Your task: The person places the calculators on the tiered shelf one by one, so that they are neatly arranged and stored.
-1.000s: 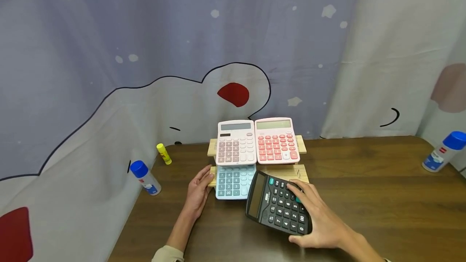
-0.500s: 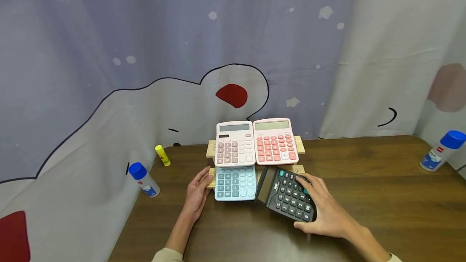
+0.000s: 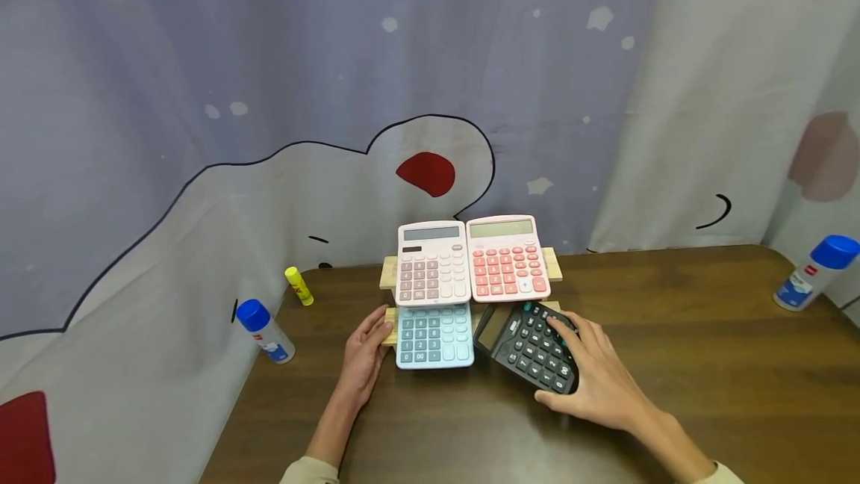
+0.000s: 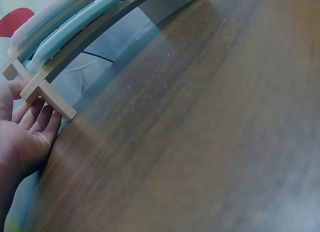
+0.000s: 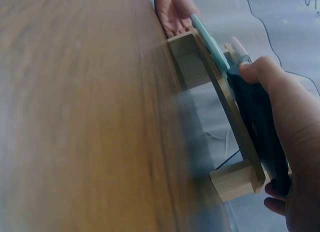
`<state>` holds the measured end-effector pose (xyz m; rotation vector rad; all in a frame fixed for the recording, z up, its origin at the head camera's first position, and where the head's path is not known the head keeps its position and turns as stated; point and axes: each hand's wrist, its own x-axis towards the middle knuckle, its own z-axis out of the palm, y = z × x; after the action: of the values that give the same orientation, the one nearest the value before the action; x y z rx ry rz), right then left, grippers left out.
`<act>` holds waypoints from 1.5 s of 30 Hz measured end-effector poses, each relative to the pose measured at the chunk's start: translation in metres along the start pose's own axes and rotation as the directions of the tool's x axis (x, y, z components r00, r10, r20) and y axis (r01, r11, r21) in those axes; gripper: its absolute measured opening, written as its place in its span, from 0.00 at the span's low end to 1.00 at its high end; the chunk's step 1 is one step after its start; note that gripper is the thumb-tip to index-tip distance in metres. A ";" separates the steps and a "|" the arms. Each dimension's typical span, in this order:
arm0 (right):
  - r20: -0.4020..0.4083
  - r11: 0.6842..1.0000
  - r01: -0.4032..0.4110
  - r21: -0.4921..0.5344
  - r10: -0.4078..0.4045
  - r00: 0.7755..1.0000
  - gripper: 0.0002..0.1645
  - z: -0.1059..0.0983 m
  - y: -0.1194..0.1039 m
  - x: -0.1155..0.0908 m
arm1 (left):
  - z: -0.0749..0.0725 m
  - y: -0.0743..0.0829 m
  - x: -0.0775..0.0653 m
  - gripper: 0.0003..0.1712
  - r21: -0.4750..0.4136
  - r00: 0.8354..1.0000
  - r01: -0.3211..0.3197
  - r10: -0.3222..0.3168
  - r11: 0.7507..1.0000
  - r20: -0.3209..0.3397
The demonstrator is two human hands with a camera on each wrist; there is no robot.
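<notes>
A two-tier wooden stand (image 3: pixel 391 328) bears calculators. My left hand (image 3: pixel 363 355) holds the left end of its lower slat, thumb above and fingers below in the left wrist view. In my right hand (image 3: pixel 601 379) is a black calculator (image 3: pixel 531 349), gripped across its width and turned sideways, its screen to the left. It overlaps the right part of the lower tier, and in the right wrist view the black calculator (image 5: pixel 255 122) lies close over the slat. A blue calculator (image 3: pixel 435 338) rests on the lower tier. Above sit a white-pink calculator (image 3: pixel 433 264) and a pink calculator (image 3: pixel 508 260).
A blue-capped bottle (image 3: pixel 266 331) stands left of the stand, near a yellow glue stick (image 3: pixel 298 286). Another blue-capped bottle (image 3: pixel 816 272) is at the table's far right. A patterned curtain (image 3: pixel 302 58) hangs behind the wooden table (image 3: pixel 672 320).
My right hand has carried the black calculator up and slightly right, away from me, onto the lower tier's right part. It is turned a little further clockwise. My left hand stays on the stand.
</notes>
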<state>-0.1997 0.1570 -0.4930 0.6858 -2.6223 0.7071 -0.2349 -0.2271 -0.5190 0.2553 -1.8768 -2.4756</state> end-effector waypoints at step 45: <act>-0.142 0.981 0.146 0.131 -0.127 0.982 0.43 0.015 0.019 -0.013 | 0.003 0.002 -0.001 0.31 -0.015 1.000 -0.009 0.009 1.000 -0.006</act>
<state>-0.2021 0.1677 -0.5177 0.8205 -2.3960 0.8706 -0.2349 -0.2243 -0.5161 0.2530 -1.8520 -2.4802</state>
